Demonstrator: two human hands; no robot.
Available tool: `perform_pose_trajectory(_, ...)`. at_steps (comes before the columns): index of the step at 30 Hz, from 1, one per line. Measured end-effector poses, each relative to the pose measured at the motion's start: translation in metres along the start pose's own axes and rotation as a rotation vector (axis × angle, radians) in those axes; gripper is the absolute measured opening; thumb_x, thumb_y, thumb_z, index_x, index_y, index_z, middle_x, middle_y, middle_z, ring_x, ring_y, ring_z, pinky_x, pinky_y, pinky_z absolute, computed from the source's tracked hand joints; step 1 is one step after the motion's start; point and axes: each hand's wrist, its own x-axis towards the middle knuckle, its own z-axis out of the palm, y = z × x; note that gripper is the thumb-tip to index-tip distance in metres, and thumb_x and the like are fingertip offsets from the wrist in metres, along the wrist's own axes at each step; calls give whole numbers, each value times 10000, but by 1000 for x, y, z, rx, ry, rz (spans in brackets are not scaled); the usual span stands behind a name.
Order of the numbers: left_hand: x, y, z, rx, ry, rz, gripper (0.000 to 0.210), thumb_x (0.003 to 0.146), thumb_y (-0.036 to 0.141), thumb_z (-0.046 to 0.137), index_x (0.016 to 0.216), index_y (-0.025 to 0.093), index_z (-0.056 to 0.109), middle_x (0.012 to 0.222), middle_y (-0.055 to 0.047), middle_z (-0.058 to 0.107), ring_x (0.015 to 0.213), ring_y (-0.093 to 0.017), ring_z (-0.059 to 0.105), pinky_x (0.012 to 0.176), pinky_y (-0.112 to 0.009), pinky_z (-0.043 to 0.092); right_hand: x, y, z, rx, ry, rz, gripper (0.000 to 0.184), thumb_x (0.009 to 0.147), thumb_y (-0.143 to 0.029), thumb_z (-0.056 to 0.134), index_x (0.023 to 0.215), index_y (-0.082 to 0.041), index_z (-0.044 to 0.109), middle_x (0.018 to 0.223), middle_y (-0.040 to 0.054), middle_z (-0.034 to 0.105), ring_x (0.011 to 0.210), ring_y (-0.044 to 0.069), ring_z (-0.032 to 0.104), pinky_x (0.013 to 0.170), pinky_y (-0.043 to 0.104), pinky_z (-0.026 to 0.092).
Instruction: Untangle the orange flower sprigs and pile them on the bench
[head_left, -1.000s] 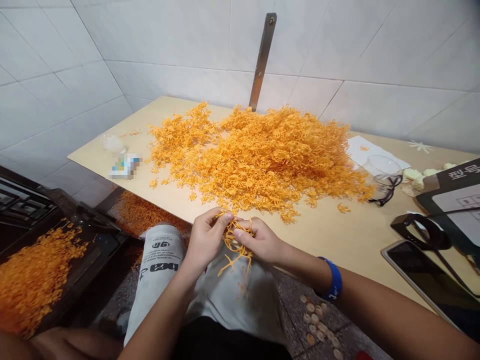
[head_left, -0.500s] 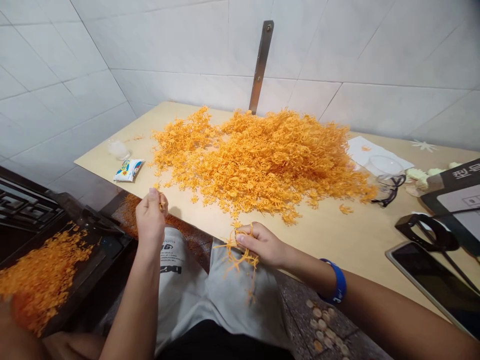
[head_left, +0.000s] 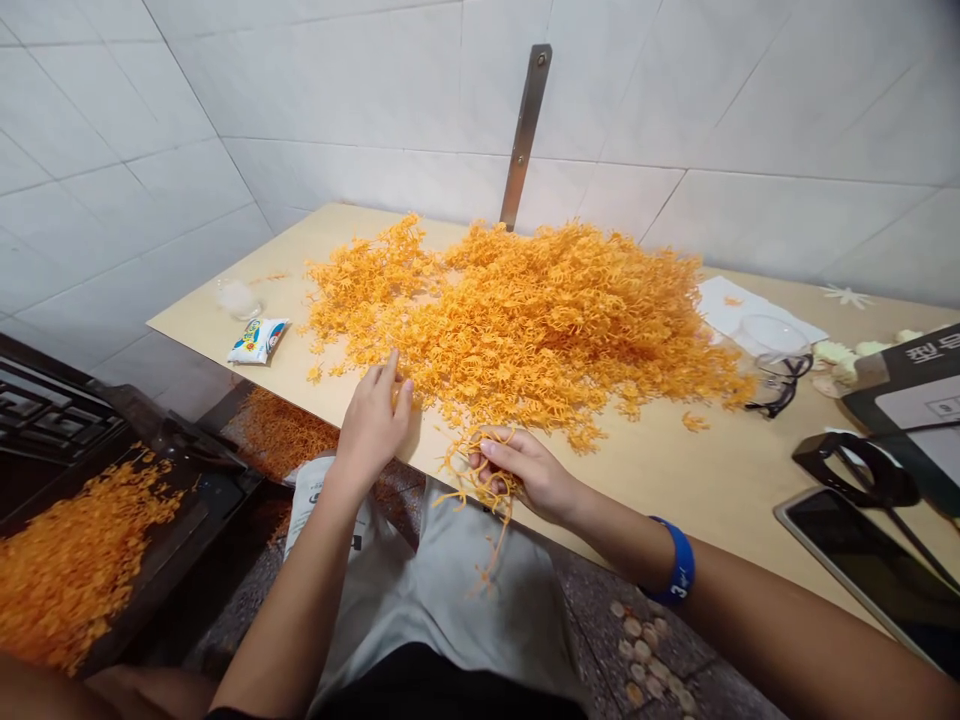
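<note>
A big heap of orange plastic flower-like sprigs [head_left: 540, 320] covers the middle of the table [head_left: 675, 500]. At the heap's near left edge, my left hand [head_left: 375, 415] reaches in with index finger and thumb apart, and I see nothing held in it. My right hand [head_left: 529, 470] is closed on a tangle of thin orange sprigs [head_left: 480, 480], pinched between thumb and fingers over the table's front edge. Some strands of that tangle dangle below the hand, above my grey trousers.
At the left of the table lie a small white-and-blue packet [head_left: 257, 341] and a clear cup [head_left: 238, 299]. Eyeglasses [head_left: 784, 385], a phone [head_left: 870, 560] and a black strap-like device [head_left: 855, 468] lie right. More orange pieces [head_left: 90, 545] are piled on a dark chair at lower left.
My left hand has moved right and forward to the heap, its fingers now spread instead of pinched. The right hand has risen slightly, still holding the orange sprigs.
</note>
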Motion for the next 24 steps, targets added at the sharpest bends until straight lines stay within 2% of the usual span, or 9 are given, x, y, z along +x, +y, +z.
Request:
perform_pose_trajectory(3,0,-1,-1,-9,41,19,353,937,302,415,1155,154,651,1045,-114,645,997,-236,595,908,-373,449,1,0,0,73,7,-1,367,731,-488,716,780,-138,619,687,14,580,549,77,506,502,202,397)
perform_pose_trajectory(7,-6,3,-1,-106,158,36,278,914,278,484,1079,162,675,1040,-97,667,970,-207,610,872,-328,463,1,0,0,142,16,-2,358,709,-457,744,791,-130,623,744,17,602,544,61,525,521,197,434)
perform_pose_trajectory(9,-17,9,-1,-249,233,3,259,919,305,490,1022,163,680,1004,-86,673,940,-190,615,828,-301,473,1,-1,0,177,29,10,342,704,-430,754,803,-134,613,728,10,594,552,68,540,484,182,425)
perform_pose_trajectory(11,-33,16,-1,-488,257,-103,294,933,369,464,928,159,670,887,-66,675,806,-163,623,720,-271,483,1,-2,0,222,29,32,330,704,-407,757,824,-142,599,687,-2,576,555,82,548,424,166,394)
perform_pose_trajectory(13,-50,22,1,-761,164,-239,366,940,444,427,849,153,630,766,-48,655,651,-138,598,610,-252,473,1,-3,1,263,6,42,329,707,-400,757,836,-149,587,661,-10,565,541,88,544,386,160,374)
perform_pose_trajectory(16,-72,30,3,-983,-115,-309,417,922,521,421,865,151,603,766,-63,662,623,-146,601,575,-259,476,0,-3,1,281,-35,12,313,735,-393,742,852,-156,573,668,-8,584,523,86,542,408,180,421)
perform_pose_trajectory(19,-82,36,4,-877,-287,-195,365,861,502,557,964,157,615,869,-76,677,734,-169,620,662,-272,487,-1,-2,2,267,-61,-10,307,759,-398,727,878,-164,568,670,-9,605,509,88,558,440,197,459)
perform_pose_trajectory(21,-83,40,4,-727,-313,-112,303,818,442,644,944,167,622,864,-57,669,754,-164,603,692,-262,468,-2,-1,3,260,-63,-18,324,748,-406,738,884,-167,566,682,-5,623,514,95,576,455,205,475)
perform_pose_trajectory(24,-82,43,3,-572,-310,-24,208,859,369,604,798,170,614,750,-22,623,684,-138,553,661,-246,424,-2,-1,2,268,-59,-21,346,733,-408,751,885,-168,554,693,2,635,534,110,591,479,223,491)
